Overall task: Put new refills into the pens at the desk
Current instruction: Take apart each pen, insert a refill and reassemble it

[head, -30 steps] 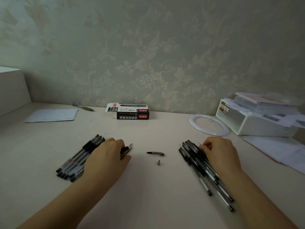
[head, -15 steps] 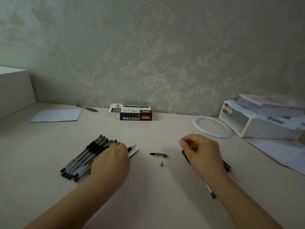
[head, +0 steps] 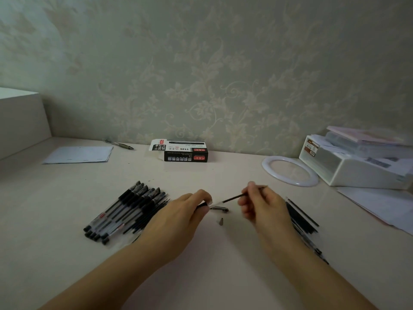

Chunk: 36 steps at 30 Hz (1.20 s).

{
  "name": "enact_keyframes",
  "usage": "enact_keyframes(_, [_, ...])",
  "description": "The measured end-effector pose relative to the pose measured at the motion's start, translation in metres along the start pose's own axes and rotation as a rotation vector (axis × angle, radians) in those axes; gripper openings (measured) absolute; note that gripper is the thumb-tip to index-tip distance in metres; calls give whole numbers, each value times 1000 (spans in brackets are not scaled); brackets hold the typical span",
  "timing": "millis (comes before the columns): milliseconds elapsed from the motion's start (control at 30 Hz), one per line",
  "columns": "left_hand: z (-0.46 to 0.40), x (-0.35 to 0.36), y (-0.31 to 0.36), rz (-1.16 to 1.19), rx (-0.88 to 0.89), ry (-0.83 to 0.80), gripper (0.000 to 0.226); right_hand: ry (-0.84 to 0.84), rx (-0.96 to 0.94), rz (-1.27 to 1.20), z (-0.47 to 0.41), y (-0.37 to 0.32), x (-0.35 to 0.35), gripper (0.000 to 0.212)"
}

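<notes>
Mid-insertion, judging by the pose: left hand (head: 178, 217) pinching an open pen barrel (head: 204, 205), right hand (head: 263, 205) pinching a refill (head: 233, 198) at its 3 o'clock, next needing tip-to-mouth alignment, then the loose cone (head: 221, 221).

The black-and-white cardboard pen box (head: 181, 151) near the desk's back edge reads "1120" on its top face and open flap; its other print is too small to read.
</notes>
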<state>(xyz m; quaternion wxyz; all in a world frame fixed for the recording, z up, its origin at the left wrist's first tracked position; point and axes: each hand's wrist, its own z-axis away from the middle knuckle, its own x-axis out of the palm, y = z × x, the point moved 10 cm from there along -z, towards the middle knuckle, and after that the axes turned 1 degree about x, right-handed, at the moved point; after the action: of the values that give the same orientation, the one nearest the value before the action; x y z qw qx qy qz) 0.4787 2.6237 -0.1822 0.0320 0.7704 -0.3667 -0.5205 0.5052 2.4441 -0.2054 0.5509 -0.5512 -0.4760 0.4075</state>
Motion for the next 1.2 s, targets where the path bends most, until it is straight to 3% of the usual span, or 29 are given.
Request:
enact_keyframes(167, [-1, 1, 0, 45, 16, 8, 14, 46, 31, -163, -5, 3, -9, 29])
enact_keyframes(700, [-1, -4, 6, 110, 48, 31, 14, 1, 63, -194, -5, 7, -5, 28])
enact_keyframes(867, [-1, 0, 11, 98, 75, -1, 15, -209, -72, 74, 7, -8, 23, 26])
enact_keyframes(967, [-1, -1, 10, 118, 77, 21, 11, -354, -155, 434, 22, -5, 46, 21])
enact_keyframes(1033, [-2, -3, 5, 104, 55, 45, 11, -331, -238, 643, 24, -5, 45, 27])
enact_keyframes(1200, [-1, -2, -1, 72, 30, 52, 13, -239, -414, 862, 22, -19, 40, 24])
